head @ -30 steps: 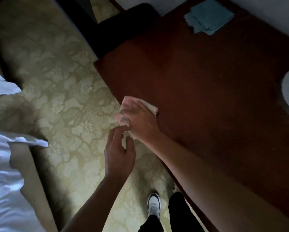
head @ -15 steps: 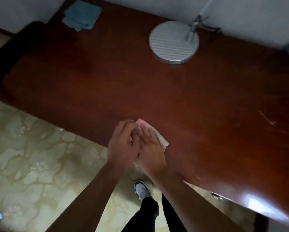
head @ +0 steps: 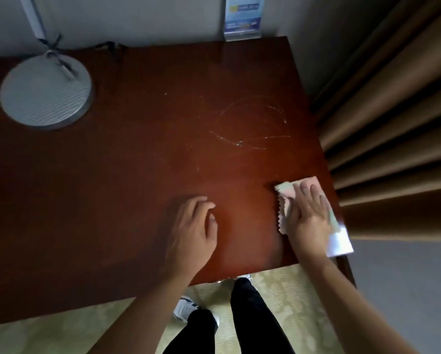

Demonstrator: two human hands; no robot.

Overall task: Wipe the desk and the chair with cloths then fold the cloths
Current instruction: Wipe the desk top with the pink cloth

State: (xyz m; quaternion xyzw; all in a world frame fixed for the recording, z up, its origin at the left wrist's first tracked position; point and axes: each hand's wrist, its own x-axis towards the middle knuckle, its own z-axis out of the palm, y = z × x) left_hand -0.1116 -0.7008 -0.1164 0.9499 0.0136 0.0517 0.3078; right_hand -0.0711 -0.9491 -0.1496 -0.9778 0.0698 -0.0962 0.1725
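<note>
The dark red-brown desk (head: 142,175) fills most of the view. A pale pink cloth (head: 284,200) with a zigzag edge lies flat near the desk's right front corner. My right hand (head: 309,215) presses down on the cloth with straight fingers. My left hand (head: 191,231) rests on the bare desk top to the left of it, fingers loosely bent, holding nothing. Whitish smear marks (head: 250,126) curve across the desk behind the cloth. The chair and the blue cloth are out of view.
A round grey lamp base (head: 45,93) stands at the desk's back left, its stem rising along the wall. A blue card holder (head: 242,19) stands at the back edge. Brown curtains (head: 393,123) hang right of the desk. My legs and shoes stand on patterned carpet (head: 61,330).
My view and both hands have shifted from the desk's left end to its right end. My hands have parted: the right hand slid the pink cloth to the right corner, the left rests alone.
</note>
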